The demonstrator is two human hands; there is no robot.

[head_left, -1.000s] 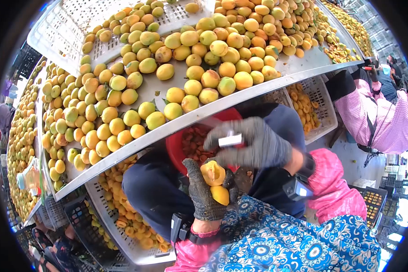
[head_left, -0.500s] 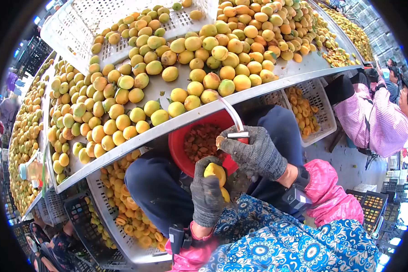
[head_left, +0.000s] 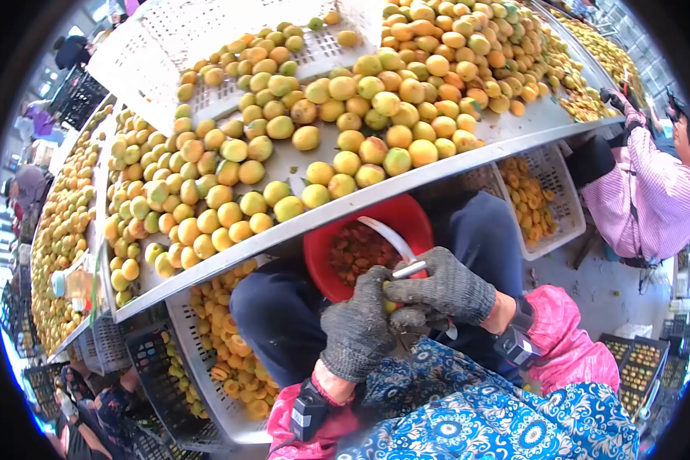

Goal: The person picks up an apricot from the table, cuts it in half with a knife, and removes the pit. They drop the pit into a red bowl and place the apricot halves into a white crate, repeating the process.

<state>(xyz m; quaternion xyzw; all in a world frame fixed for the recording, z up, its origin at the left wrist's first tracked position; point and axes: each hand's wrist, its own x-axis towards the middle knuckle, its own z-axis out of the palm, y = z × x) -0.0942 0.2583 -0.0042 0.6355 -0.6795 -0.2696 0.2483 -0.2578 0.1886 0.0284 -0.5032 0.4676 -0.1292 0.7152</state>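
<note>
1. Head view, left hand (head_left: 356,330): gloved and clenched around one apricot (head_left: 388,300). Only a sliver of yellow-green skin shows between the fingers. The hand sits over the person's lap, just below the near edge of the surface (head_left: 452,159).
2. Right hand (head_left: 438,288): gloved, grasping the handle of a curved blade tool (head_left: 395,244). It touches the left hand at the fruit. The pale blade arcs up and away over the red bucket (head_left: 318,257).
3. Step in hand, as judged: the apricot is being worked between both hands at the tool. The gloves hide the cut, so it cannot be told whether the stone is out.
4. The next move calls for a firm hold on the apricot, the blade kept clear of the left fingers, and both hands kept just beside the bucket. The bucket sits between the knees and holds brown stones (head_left: 354,253).
5. Below the surface: a left crate (head_left: 195,360) of cut fruit sits beside the left knee, and a right crate (head_left: 571,218) of cut fruit beside the right knee.
6. On the surface: a heap of apricots (head_left: 345,123) spreads from the near edge to the far edge. A tilted crate (head_left: 153,54) lies at the far left corner.
7. Right end of the surface: a co-worker's pink checked sleeve (head_left: 652,192), well apart from both hands.
</note>
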